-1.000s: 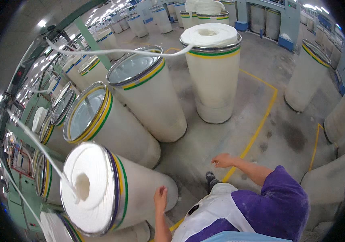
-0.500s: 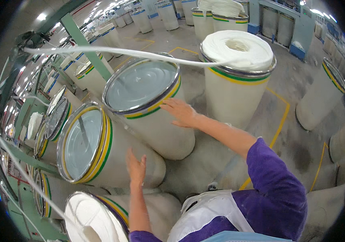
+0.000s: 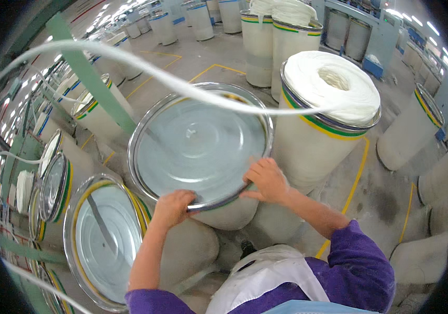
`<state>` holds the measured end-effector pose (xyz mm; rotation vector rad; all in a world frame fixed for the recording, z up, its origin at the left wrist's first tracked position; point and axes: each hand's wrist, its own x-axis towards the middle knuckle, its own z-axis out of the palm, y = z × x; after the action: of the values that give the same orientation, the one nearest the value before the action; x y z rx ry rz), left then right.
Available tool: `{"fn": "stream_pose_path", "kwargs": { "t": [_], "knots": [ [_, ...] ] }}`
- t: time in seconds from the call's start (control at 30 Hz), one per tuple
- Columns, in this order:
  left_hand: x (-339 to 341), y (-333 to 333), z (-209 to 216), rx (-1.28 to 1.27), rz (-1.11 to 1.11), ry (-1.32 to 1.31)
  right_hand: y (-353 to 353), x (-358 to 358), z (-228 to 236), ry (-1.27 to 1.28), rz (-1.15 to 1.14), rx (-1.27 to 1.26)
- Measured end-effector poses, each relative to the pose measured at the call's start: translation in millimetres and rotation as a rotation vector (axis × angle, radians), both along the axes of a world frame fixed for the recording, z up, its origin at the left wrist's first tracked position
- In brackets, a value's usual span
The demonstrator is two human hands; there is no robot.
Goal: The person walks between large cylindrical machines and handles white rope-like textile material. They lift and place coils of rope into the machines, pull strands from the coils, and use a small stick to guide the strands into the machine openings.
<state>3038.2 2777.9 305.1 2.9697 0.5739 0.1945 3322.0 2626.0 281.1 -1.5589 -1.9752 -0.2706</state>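
A tall cream sliver can (image 3: 198, 141) with a metal rim stands before me, its grey-blue inner plate showing. My left hand (image 3: 174, 208) is closed on the near rim, left of its middle. At the near right, my right hand (image 3: 268, 181) grips the same rim, its fingers curled over the edge. Another can (image 3: 308, 146) stands just right of it, heaped with a white coil of sliver (image 3: 339, 73). From that coil a thick white sliver strand (image 3: 153, 70) arches leftward above the can I hold.
To the left another can (image 3: 106, 240) shows its inner plate, a dark stripe across it. A green post (image 3: 90, 73) rises behind on the left. More cans stand along the left, the back and the right. Yellow lines (image 3: 357, 183) mark the grey floor.
Both hands have come onto the rim of the middle can and closed there; the left hand was free before. The view has shifted, and the can's opening now looks nearer and faces me more.
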Motion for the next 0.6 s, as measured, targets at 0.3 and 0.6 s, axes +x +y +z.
{"fn": "stream_pose_path", "kwargs": {
  "t": [0.3,0.6],
  "knots": [
    [5,83,-1,-0.039,-0.03,0.07,29,-26,-20,-0.097,-0.035,0.053],
    [22,144,-8,0.31,0.712,0.156,183,43,-39,-0.031,-0.264,0.204]
  ]
}}
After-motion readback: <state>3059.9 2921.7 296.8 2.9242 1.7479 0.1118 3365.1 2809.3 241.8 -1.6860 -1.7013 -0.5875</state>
